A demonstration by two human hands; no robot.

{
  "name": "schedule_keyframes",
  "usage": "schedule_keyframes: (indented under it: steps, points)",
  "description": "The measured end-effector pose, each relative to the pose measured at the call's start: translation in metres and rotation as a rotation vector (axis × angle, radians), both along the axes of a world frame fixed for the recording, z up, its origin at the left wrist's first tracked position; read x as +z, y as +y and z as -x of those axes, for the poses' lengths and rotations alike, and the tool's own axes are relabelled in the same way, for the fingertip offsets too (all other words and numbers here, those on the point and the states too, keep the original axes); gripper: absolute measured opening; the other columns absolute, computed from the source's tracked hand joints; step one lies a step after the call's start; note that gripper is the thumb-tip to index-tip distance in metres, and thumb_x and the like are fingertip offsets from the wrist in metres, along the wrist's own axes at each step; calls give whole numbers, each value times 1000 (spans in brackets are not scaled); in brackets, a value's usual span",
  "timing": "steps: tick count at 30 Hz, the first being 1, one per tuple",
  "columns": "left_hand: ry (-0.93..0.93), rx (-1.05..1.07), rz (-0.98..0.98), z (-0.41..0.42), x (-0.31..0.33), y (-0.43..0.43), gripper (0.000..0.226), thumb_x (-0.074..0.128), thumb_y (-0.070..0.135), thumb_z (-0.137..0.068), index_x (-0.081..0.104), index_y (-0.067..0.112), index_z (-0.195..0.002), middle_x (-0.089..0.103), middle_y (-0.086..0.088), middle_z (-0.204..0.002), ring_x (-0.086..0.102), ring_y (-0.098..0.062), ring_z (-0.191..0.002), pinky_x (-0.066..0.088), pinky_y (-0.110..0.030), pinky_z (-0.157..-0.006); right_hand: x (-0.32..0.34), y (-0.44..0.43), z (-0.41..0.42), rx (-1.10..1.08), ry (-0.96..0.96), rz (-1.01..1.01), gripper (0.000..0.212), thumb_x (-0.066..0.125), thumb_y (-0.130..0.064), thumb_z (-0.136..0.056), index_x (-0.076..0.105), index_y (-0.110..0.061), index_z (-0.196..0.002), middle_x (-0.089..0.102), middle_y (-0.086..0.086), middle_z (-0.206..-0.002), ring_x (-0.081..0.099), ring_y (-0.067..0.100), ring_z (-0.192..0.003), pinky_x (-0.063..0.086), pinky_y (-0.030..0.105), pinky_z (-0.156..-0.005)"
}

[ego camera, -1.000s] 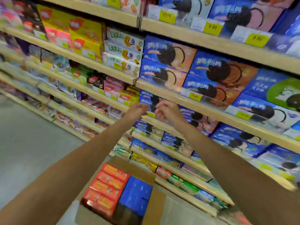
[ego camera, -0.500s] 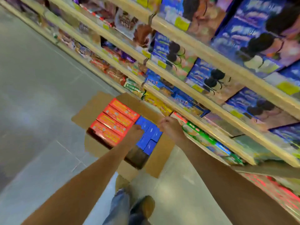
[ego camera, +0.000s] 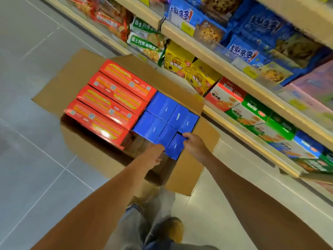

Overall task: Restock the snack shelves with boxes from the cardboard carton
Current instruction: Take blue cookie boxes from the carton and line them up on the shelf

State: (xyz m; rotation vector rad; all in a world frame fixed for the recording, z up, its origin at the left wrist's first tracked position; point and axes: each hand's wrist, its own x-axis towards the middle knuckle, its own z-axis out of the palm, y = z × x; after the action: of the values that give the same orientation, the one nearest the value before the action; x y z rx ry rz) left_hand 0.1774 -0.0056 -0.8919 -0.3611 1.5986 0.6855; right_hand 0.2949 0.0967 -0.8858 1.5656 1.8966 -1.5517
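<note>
Step in hand, as judged: picking the next box from stock, not yet shelving it.

The cardboard carton [ego camera: 185, 170] sits open on the floor tiles [ego camera: 36, 177], just beside the lowest snack shelves [ego camera: 252, 141]. Both hands are down in its near corner. The left hand [ego camera: 153, 156] has its fingers curled against the near-left edge of one blue box [ego camera: 175, 147]; the right hand [ego camera: 195, 144] pinches the box's far-right corner between thumb and fingertips. The box lies directly between the two sets of fingers, touched on both sides. Whether the left hand's grip is fully closed cannot be told, as its fingertips are hidden below the box edge.

This box appears to stand slightly proud of the other blue boxes [ego camera: 165, 116], which are packed tight just beyond the fingertips; motion blur makes the lift uncertain. A stack of red boxes [ego camera: 111, 100] fills the carton's other half, farther out and to the left of the left fingers, untouched.

Next move, as judged: raise the box straight up, clear of its neighbours, then carry it to a matching shelf. No matching blue stock shows on these lower shelves, so the destination is presumably higher. Carton remains largely full.
</note>
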Motion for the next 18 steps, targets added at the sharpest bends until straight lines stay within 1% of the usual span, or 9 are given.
schedule_keyframes:
  steps: [1, 3, 4, 6, 8, 10, 12, 16, 18]
  points:
    - [-26, 25, -22, -1, -11, 1, 9, 47, 9, -94, 52, 9, -85, 47, -7, -93, 44, -20, -80, 44, -38, -95, -15, -2, 0, 2, -12, -17, 44, 42, -10, -96, 44, -9, -139, 47, 9, -140, 54, 12, -91, 42, 26, -72]
    - [-62, 80, -53, -3, -24, 2, 29, 44, 1, -89, 35, 14, -64, 31, -4, -70, 28, -16, -60, 42, -33, -65, -29, -2, 1, 10, -24, -73, 44, 42, -9, -95, 44, -8, -139, 44, 8, -140, 55, 17, -99, 41, 27, -77]
    - [-68, 86, -56, -4, -25, 2, 33, 42, -1, -87, 27, 14, -62, 23, -3, -65, 21, -16, -56, 33, -30, -55, -33, -3, 1, 17, -27, -107, 44, 42, -9, -95, 43, -8, -139, 42, 8, -142, 54, 20, -109, 41, 27, -80]
    - [-86, 104, -50, -6, -30, 3, 35, 38, -5, -85, 21, 15, -61, 16, -3, -63, 16, -16, -54, 25, -27, -51, -36, -6, 2, 62, -38, -164, 46, 41, -8, -95, 39, -8, -141, 37, 6, -146, 49, 23, -123, 42, 29, -87]
    - [-116, 139, -82, -9, -34, 3, 37, 35, -7, -86, 20, 15, -60, 17, -4, -63, 21, -18, -54, 31, -28, -57, -37, -9, 2, 148, -64, -223, 48, 40, -9, -95, 37, -9, -143, 32, 4, -150, 49, 24, -124, 45, 34, -92]
    - [-165, 150, -99, -9, -33, 4, 35, 35, -6, -88, 27, 13, -60, 25, -6, -64, 36, -22, -59, 40, -32, -76, -39, -12, 2, 227, -92, -279, 48, 40, -9, -95, 38, -8, -143, 31, 4, -149, 53, 25, -118, 48, 38, -91]
    - [-176, 141, -108, -7, -40, 0, 31, 36, -5, -89, 34, 10, -62, 35, -8, -69, 46, -25, -70, 40, -35, -92, -43, -15, 3, 238, -110, -299, 48, 40, -10, -94, 38, -8, -143, 33, 6, -148, 56, 27, -112, 49, 39, -90]
    - [-218, 125, -93, -6, -45, -8, 27, 35, -5, -78, 27, 15, -61, 31, -6, -72, 43, -24, -81, 41, -35, -88, -52, -17, 9, 190, -149, -239, 46, 39, -15, -97, 39, -9, -143, 36, 10, -143, 59, 29, -101, 46, 35, -82]
    - [-280, 116, -109, -5, -49, -13, 24, 32, -8, -74, 31, 14, -64, 38, -6, -75, 43, -25, -92, 43, -35, -95, -55, -20, 12, 228, -178, -198, 47, 40, -17, -97, 40, -8, -143, 32, 11, -142, 55, 29, -107, 44, 34, -83]
